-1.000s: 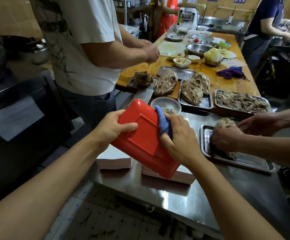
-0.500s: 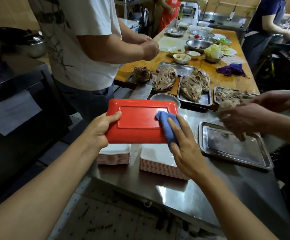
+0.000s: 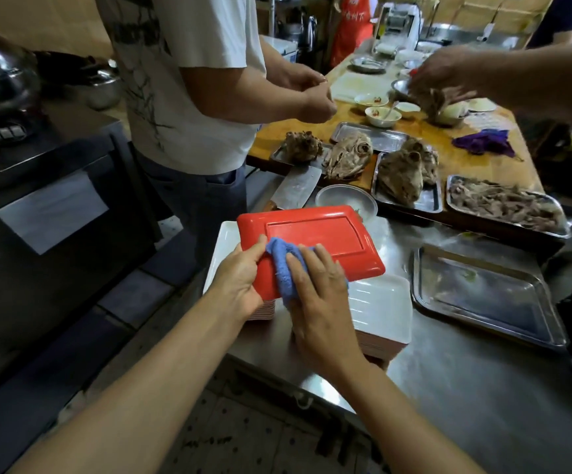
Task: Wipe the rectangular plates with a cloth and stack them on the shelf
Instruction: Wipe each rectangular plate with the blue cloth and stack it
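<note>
A red rectangular plate [image 3: 315, 239] is held bottom side up, nearly level, above two stacks of plates on the steel counter. My left hand [image 3: 240, 280] grips its near left edge, thumb on top and fingers underneath. My right hand [image 3: 320, 299] holds a bunched blue cloth [image 3: 282, 268] and presses it on the plate's near left corner, right beside my left thumb. The left plate stack [image 3: 217, 254] shows only a white strip past the red plate. The right plate stack [image 3: 382, 309] has a white top and red edges; my right hand hides part of it.
An empty steel tray [image 3: 483, 299] lies right of the stacks. Behind the plate lie a cleaver [image 3: 298, 189], a steel bowl [image 3: 346, 200] and trays of cooked meat [image 3: 503, 206]. A person in a white shirt [image 3: 188, 83] stands close at the left. Another person's arm [image 3: 517, 77] reaches over the far table.
The red plate has come down and nearer over the stacks. The cloth has slid from the plate's right end to its near left corner. The other person's hands left the steel tray with the meat.
</note>
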Tool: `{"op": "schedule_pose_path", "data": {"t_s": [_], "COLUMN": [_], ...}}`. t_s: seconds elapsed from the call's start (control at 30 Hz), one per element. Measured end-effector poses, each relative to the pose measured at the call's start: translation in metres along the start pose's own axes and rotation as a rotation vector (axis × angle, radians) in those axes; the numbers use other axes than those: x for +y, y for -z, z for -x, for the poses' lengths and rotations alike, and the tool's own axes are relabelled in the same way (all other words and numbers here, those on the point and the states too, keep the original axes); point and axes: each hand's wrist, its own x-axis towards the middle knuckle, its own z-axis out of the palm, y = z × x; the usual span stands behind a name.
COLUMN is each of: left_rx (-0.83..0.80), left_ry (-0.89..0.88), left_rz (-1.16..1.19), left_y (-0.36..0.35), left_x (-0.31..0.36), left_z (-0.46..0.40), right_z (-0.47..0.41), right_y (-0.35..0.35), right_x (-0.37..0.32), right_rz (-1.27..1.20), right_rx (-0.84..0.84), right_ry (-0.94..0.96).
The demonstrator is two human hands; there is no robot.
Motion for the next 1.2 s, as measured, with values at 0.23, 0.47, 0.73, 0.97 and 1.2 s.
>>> {"op": "schedule_pose_path", "data": {"t_s": [0.23, 0.47, 0.73, 0.97, 1.2], "left_rx": [-0.026, -0.019, -0.037, -0.033, 0.020], "left_ry": [-0.170, -0.198, -0.196, -0.354, -0.973], "left_rz": [-0.039, 0.021, 0.019, -0.132, -1.284], "left_y": [0.024, 0.051, 0.080, 0.086, 0.078], "left_x": [0.003, 0.020, 0.023, 0.039, 0.044], "left_z": [0.011, 0.018, 0.017, 0.011, -0.011], "right_z": [-0.036, -0.052, -0.042, -0.057, -0.065], "right_y": [-0.006, -0.010, -0.016, -0.008, 0.007], "right_x": [-0.013, 0.006, 0.023, 0.028, 0.030], "right_rz": [-0.037, 0.022, -0.081, -0.178, -0.342], "right_rx": [-0.207, -0.189, -0.277, -0.038, 0.100], "right_ry": [0.003, -0.093, -0.279, -0.472, -0.512]}}
